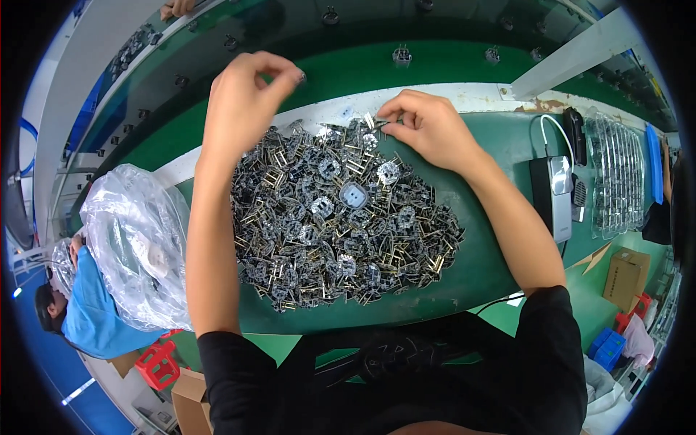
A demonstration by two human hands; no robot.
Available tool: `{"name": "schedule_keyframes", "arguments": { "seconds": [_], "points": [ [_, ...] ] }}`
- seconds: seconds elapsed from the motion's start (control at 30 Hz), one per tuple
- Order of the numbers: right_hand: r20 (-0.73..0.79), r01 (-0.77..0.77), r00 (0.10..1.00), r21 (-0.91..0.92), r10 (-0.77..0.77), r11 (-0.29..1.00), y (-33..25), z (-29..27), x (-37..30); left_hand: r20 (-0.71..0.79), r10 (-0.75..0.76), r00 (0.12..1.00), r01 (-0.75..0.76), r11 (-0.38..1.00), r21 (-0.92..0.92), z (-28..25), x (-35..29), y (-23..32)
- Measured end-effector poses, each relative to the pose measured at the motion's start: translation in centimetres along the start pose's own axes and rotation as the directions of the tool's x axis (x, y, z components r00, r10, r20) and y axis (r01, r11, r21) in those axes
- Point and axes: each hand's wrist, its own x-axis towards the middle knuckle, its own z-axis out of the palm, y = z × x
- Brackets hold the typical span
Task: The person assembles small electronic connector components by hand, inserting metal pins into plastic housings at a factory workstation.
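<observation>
A large heap of small dark electronic parts with brass-coloured metal pins (pixel 341 225) covers the middle of the green tabletop (pixel 471 217). One grey, rounded-square piece (pixel 354 195) lies on top of it. My left hand (pixel 246 101) is raised past the heap's far left side, over the edge of the conveyor belt. Its thumb and forefinger pinch together, with only a tiny dark bit showing at the tips. At the heap's far edge, my right hand (pixel 428 129) pinches a small pinned part (pixel 375 122) between thumb and fingers.
Beyond a white rail (pixel 478 96) runs a green conveyor belt (pixel 348 64) carrying spaced-out parts (pixel 402 56). A clear plastic bag (pixel 138 246) bulges at left, near a person in blue (pixel 109 312). On the right stand a black-and-silver device (pixel 552 196) and a clear blister tray (pixel 615 174).
</observation>
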Motion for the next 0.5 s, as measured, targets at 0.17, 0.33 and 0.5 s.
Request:
{"name": "schedule_keyframes", "arguments": {
  "seconds": [0.17,0.33,0.5],
  "points": [
    [0.029,0.050,0.998,0.114,-0.054,0.992,1.1,-0.2,0.0,0.398,0.273,0.876,-0.247,0.962,-0.117,-1.7,-6.4,5.8],
    [0.070,0.118,0.988,0.235,-0.138,0.965,0.2,-0.8,0.0,0.480,0.226,0.848,-0.243,0.970,-0.028,-0.9,-7.8,5.8],
    [0.176,-0.168,0.982,0.613,0.073,0.772,-2.0,-1.5,-0.2,0.345,0.294,0.891,-0.260,0.955,-0.140,-0.9,-7.8,5.4]
  ]
}}
